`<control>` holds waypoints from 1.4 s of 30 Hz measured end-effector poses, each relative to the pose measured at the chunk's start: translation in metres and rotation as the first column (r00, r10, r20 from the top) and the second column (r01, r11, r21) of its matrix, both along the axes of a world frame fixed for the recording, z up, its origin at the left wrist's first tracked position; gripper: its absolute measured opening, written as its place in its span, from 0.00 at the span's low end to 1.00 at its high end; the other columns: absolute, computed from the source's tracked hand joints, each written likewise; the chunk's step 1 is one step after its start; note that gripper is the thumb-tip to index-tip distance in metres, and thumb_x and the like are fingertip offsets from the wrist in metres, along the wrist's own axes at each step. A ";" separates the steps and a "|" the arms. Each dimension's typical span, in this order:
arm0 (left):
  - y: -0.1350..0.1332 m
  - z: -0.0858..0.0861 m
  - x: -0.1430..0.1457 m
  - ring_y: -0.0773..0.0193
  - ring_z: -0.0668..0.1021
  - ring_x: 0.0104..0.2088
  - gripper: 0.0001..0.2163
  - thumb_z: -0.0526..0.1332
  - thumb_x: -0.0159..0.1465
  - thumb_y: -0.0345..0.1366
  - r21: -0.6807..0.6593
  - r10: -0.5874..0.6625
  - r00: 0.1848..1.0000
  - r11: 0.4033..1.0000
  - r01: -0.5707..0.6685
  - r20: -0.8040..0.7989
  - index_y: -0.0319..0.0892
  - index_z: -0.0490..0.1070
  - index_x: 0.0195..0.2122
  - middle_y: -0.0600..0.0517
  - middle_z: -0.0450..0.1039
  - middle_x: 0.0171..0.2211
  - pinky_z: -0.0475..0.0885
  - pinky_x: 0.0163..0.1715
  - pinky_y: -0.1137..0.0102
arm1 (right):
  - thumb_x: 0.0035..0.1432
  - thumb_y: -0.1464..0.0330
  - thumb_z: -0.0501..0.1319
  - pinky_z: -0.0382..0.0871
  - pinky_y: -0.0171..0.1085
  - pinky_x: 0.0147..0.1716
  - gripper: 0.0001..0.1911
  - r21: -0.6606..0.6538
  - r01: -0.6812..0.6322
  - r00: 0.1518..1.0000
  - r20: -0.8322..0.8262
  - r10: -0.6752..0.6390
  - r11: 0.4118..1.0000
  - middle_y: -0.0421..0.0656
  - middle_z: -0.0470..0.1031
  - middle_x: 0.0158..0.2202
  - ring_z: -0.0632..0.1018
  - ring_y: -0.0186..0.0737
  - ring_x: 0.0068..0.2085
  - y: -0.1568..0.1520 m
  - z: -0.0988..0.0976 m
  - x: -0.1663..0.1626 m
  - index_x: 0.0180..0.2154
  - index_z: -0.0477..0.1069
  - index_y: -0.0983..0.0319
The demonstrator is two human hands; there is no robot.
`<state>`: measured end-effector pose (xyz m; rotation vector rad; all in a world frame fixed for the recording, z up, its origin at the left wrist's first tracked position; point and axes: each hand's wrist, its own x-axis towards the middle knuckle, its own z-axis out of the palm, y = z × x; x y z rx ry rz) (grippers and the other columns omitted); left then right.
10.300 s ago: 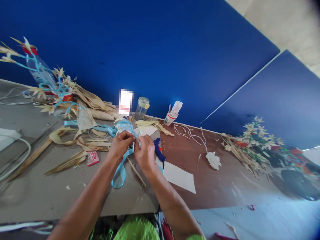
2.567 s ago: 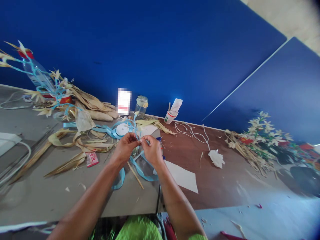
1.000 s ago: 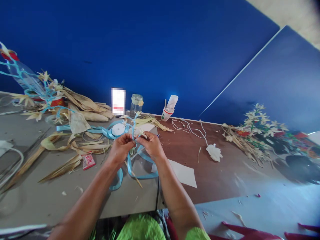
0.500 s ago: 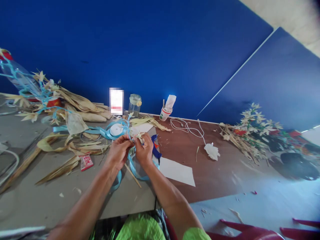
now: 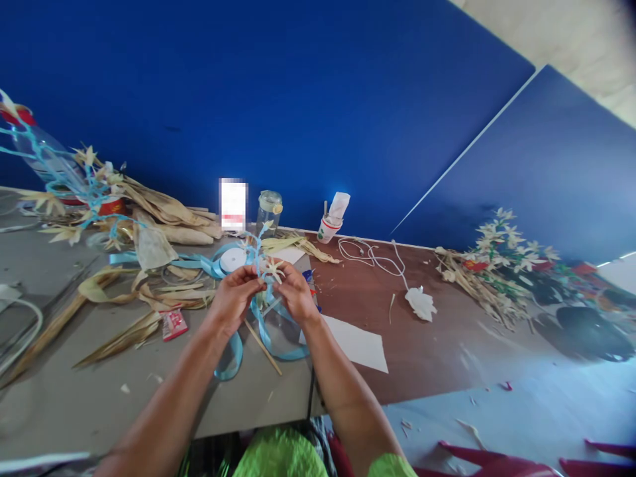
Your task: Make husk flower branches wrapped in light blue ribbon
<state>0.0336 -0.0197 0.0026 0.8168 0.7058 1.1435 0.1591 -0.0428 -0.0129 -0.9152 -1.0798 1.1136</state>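
My left hand (image 5: 233, 298) and my right hand (image 5: 295, 295) meet over the grey table (image 5: 74, 391), both pinched on a thin stem wrapped in light blue ribbon (image 5: 261, 255). A small straw-coloured star flower (image 5: 273, 268) sits on the stem just above my fingers. Loose blue ribbon (image 5: 271, 338) hangs from my hands and loops on the table. A ribbon spool (image 5: 231, 260) lies just beyond my hands. A thin wooden stick (image 5: 263, 348) lies under them.
Dried husks (image 5: 163, 212) and a bottle with blue-wrapped flowers (image 5: 47, 159) crowd the left. A glass jar (image 5: 268, 209), a paper cup (image 5: 328, 228), a white cord (image 5: 368, 255), white paper (image 5: 355, 344) and a flower bunch (image 5: 497, 265) lie right.
My right hand has turned and shifted slightly right along the stem, and the small flower now shows above my fingers. The camera view has drifted a little.
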 end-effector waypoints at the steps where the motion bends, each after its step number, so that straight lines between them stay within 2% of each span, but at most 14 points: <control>1: 0.000 0.002 -0.002 0.71 0.72 0.23 0.10 0.69 0.41 0.28 -0.015 -0.011 1.000 1.000 0.011 0.019 0.39 0.71 0.25 0.55 0.71 0.23 0.67 0.26 0.74 | 0.43 0.68 0.60 0.68 0.36 0.41 0.20 -0.003 0.019 0.999 -0.032 -0.019 1.000 0.43 0.73 0.41 0.74 0.38 0.40 0.002 -0.001 0.003 0.43 0.68 0.59; 5: 0.003 0.003 -0.007 0.71 0.72 0.22 0.10 0.69 0.42 0.28 -0.036 -0.056 0.995 0.998 0.059 0.081 0.40 0.71 0.25 0.55 0.70 0.22 0.68 0.25 0.74 | 0.43 0.68 0.61 0.68 0.35 0.37 0.15 -0.041 0.164 0.981 -0.097 -0.167 0.986 0.42 0.73 0.33 0.73 0.35 0.33 0.005 -0.002 0.012 0.37 0.71 0.60; 8: 0.005 0.000 -0.009 0.70 0.73 0.23 0.10 0.69 0.43 0.27 -0.035 -0.096 0.987 0.994 0.102 0.132 0.41 0.70 0.25 0.55 0.71 0.23 0.69 0.26 0.73 | 0.44 0.68 0.60 0.67 0.36 0.37 0.12 -0.014 0.187 0.976 -0.111 -0.188 0.982 0.41 0.73 0.29 0.73 0.35 0.32 0.003 0.001 0.014 0.34 0.72 0.60; 11: 0.008 -0.004 -0.009 0.71 0.73 0.23 0.10 0.69 0.44 0.25 -0.017 -0.128 0.979 0.991 0.133 0.161 0.41 0.71 0.26 0.56 0.72 0.23 0.69 0.27 0.74 | 0.46 0.68 0.60 0.65 0.35 0.39 0.08 0.048 0.169 0.981 -0.103 -0.163 0.984 0.41 0.73 0.29 0.72 0.36 0.33 -0.001 0.004 0.012 0.32 0.74 0.60; 16: 0.010 -0.009 -0.012 0.71 0.74 0.25 0.11 0.69 0.44 0.24 0.016 -0.192 0.959 0.981 0.192 0.209 0.41 0.71 0.28 0.56 0.74 0.25 0.69 0.29 0.75 | 0.48 0.69 0.60 0.62 0.35 0.41 0.06 0.164 0.099 0.993 0.046 -0.108 0.982 0.41 0.73 0.32 0.72 0.37 0.38 -0.003 0.006 0.009 0.30 0.76 0.60; 21: 0.011 -0.010 -0.014 0.69 0.76 0.27 0.11 0.68 0.45 0.24 0.026 -0.205 0.956 0.979 0.204 0.211 0.42 0.71 0.28 0.55 0.75 0.26 0.70 0.29 0.75 | 0.49 0.67 0.61 0.62 0.36 0.40 0.07 0.159 0.047 0.988 0.139 -0.069 0.986 0.41 0.74 0.33 0.72 0.38 0.37 -0.005 0.009 0.008 0.31 0.76 0.60; 27: 0.012 -0.012 -0.013 0.70 0.75 0.26 0.11 0.69 0.45 0.26 0.095 -0.193 0.973 0.979 0.182 0.125 0.41 0.71 0.28 0.56 0.73 0.24 0.69 0.30 0.75 | 0.49 0.66 0.62 0.64 0.35 0.38 0.07 0.159 0.035 0.981 0.183 -0.064 0.987 0.40 0.74 0.32 0.72 0.36 0.35 -0.004 0.007 0.006 0.32 0.74 0.61; 34: 0.010 -0.012 -0.008 0.73 0.72 0.24 0.11 0.70 0.44 0.29 0.168 -0.063 0.996 0.983 0.072 -0.058 0.40 0.71 0.28 0.57 0.72 0.24 0.67 0.28 0.77 | 0.47 0.64 0.63 0.65 0.34 0.36 0.08 0.128 0.043 0.984 0.167 -0.064 0.991 0.39 0.72 0.28 0.71 0.35 0.31 0.001 0.000 0.003 0.29 0.73 0.61; 42: 0.004 0.001 -0.003 0.72 0.71 0.23 0.15 0.72 0.37 0.32 0.108 0.024 0.986 0.994 -0.006 -0.164 0.38 0.69 0.25 0.58 0.69 0.21 0.66 0.26 0.75 | 0.43 0.64 0.66 0.65 0.34 0.34 0.09 0.065 0.033 0.997 0.070 -0.038 0.997 0.38 0.72 0.27 0.71 0.34 0.30 0.000 0.001 -0.001 0.29 0.73 0.60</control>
